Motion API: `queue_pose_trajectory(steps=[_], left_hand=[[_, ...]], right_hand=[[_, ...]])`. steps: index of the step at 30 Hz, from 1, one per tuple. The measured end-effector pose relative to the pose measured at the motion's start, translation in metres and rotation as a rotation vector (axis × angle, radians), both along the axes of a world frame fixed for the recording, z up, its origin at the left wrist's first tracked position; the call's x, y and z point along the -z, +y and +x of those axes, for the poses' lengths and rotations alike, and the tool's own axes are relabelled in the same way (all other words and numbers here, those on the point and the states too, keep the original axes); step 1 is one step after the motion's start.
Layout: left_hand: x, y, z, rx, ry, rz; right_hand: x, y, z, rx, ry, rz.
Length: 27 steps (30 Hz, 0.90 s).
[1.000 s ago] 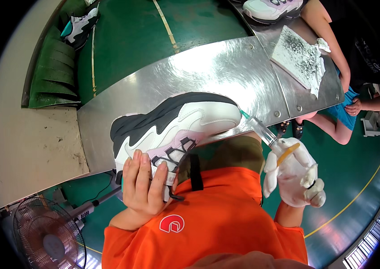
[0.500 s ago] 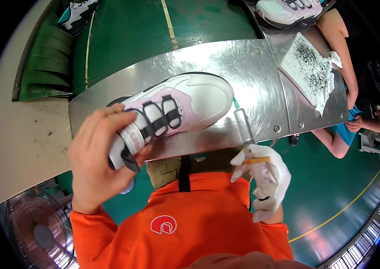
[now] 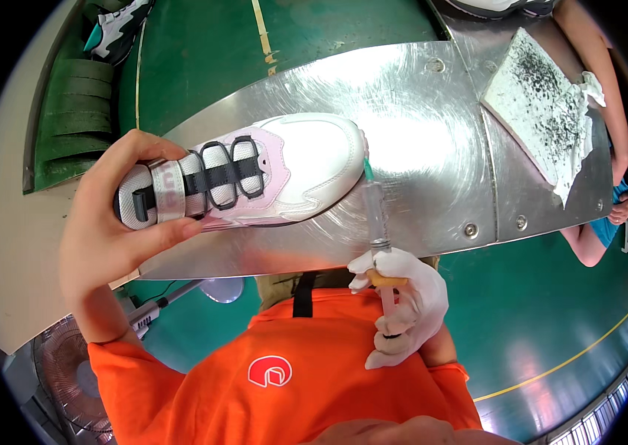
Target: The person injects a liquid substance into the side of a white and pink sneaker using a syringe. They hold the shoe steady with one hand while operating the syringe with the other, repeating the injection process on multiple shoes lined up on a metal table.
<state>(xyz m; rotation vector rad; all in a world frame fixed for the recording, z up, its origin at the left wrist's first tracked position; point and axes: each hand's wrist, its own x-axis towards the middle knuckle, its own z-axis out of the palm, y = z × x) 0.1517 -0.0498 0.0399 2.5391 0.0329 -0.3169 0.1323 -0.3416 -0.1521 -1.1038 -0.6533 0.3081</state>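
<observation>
A white and pink sneaker (image 3: 306, 163) with black laces rests on the metal worktable (image 3: 432, 133), its toe pointing right. My bare left hand (image 3: 110, 211) grips it around the collar and tongue, thumb on the near side and fingers on the far side. In my white-gloved right hand (image 3: 406, 308) is a clear syringe (image 3: 377, 215), its plunger end among the fingers. The syringe's green tip meets the sole edge at the front of the toe. Whether anything flows from the tip is too small to see.
A white pad with black smudges (image 3: 540, 111) lies on the table to the right, crumpled at one edge. Beyond the table runs a green belt (image 3: 202, 52) with another sneaker (image 3: 117, 33) at far left. A person's arm (image 3: 599, 81) is at the right. A fan (image 3: 76, 374) stands lower left.
The sneaker has shifted left and turned more upright, its laces now facing up. My right hand has moved slightly left with the syringe, whose tip stays at the toe.
</observation>
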Motion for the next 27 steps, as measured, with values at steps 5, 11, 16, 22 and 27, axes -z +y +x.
queue_pose_trajectory(steps=[5,11,16,22,27], left_hand=[[-0.030,0.031,0.040,0.259,0.362,-0.098],[0.007,-0.008,0.125,0.479,0.476,-0.074],[0.059,-0.048,0.149,0.705,0.620,-0.063],[0.045,-0.046,0.113,0.611,0.454,-0.138],[-0.022,-0.017,0.060,0.443,-0.015,-0.434]], right_hand=[[-0.002,0.001,-0.002,0.008,-0.031,-0.025],[0.004,0.000,-0.007,-0.009,0.018,-0.015],[-0.002,-0.005,-0.013,-0.149,0.302,0.182],[-0.029,-0.017,-0.004,-0.290,0.401,0.300],[-0.091,-0.031,0.034,-0.356,0.228,0.144]])
